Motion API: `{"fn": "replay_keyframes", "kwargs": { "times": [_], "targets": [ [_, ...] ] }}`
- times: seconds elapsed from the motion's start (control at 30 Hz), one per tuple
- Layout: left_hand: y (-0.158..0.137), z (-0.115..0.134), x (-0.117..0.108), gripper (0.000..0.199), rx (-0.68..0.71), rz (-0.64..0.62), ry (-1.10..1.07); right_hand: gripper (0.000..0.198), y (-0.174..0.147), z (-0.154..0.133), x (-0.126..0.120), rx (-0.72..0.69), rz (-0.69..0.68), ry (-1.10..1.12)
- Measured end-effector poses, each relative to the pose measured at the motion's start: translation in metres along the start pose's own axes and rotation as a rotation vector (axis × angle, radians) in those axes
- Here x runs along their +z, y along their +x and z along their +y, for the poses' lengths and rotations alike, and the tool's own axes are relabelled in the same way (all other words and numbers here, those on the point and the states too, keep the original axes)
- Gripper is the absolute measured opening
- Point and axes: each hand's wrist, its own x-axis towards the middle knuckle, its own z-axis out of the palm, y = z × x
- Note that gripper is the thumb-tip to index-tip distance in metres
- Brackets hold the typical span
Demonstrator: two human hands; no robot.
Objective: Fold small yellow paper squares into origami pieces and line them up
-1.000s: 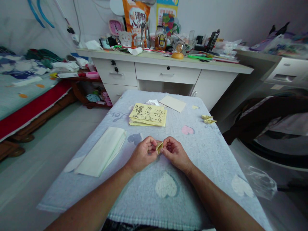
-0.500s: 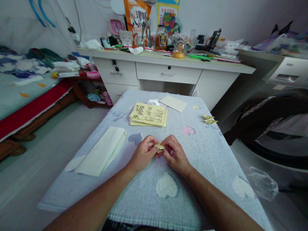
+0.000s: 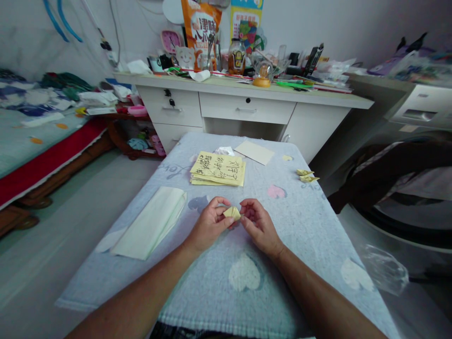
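Since the frame half a second earlier, the folded piece [image 3: 232, 213] has been turned so that a pleated face is shown, and the right hand [image 3: 259, 225] has been eased slightly away.

Cloth [image 3: 205, 287]: room is left between the right hand and the right edge, and along the near edge between the forearms [image 3: 148, 287], which are cut off by the frame.

White bundle [image 3: 150, 223]: one, laid near the left edge; layers not countable.

Stack [image 3: 218, 169]: one, yellow, inked on top, set beyond the hands; sheets not countable.

Left hand [image 3: 212, 223]: the piece is gripped between thumb and fingers. Right hand: thumb and forefinger are parted just beside the piece; contact cannot be told.

Card [image 3: 254, 152]: one, near the far edge.

Tissue [image 3: 225, 150]: one, crumpled, partly hidden behind the stack.

Shapes [image 3: 308, 179]: two counted, yellow, near the right edge; folds hard to make out.

Piece: one, held above the cloth between the hands; partly covered by the left thumb.
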Motion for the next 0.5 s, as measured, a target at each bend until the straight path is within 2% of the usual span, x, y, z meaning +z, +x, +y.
{"fn": "replay_keyframes", "kwargs": {
  "times": [0.1,0.2,0.5],
  "targets": [
    [0.0013,-0.0024,-0.0009,0.037,-0.027,0.019,0.081,0.018,0.0014,0.0039,0.0007,0.063,-0.018,0.007],
    [0.0009,-0.0035,-0.0008,0.032,-0.049,0.018,0.147,0.015,0.0024,0.0049,0.0017,0.059,-0.048,-0.050],
    [0.0011,-0.0083,-0.0052,0.025,-0.097,-0.010,0.264,0.022,0.0042,-0.0006,0.0006,0.050,-0.061,-0.073]
  ]
}}
